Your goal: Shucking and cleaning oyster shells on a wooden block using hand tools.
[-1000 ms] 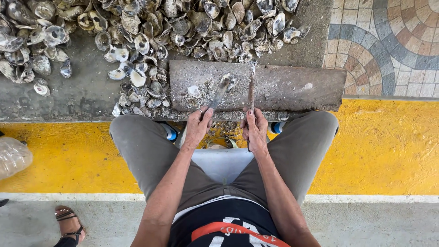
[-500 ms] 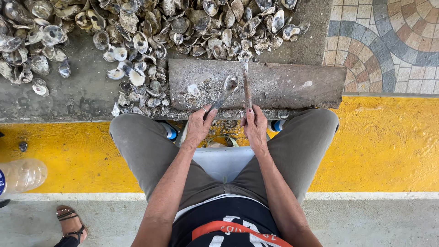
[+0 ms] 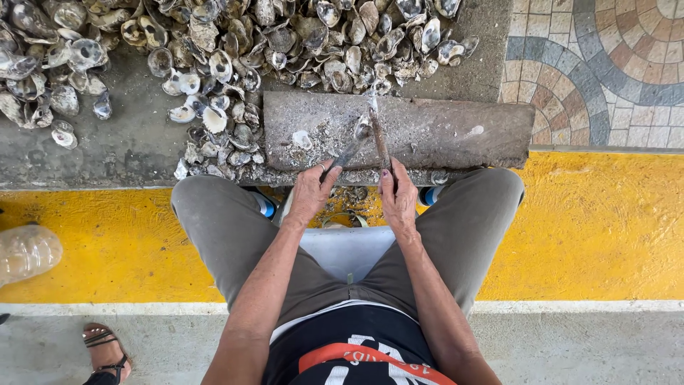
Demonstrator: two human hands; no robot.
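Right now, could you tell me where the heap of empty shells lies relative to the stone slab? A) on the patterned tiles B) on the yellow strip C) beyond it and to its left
C: the shells spread over the grey ground past and left of the stone slab.

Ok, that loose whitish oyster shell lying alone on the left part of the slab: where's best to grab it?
Pinch the oyster shell across its narrow width at the rims, coming from above on the near side. It seems to lie flat on the concrete slab with bare slab around it, so nothing blocks the fingers. The left hand is nearest; the right hand holds the metal tool.
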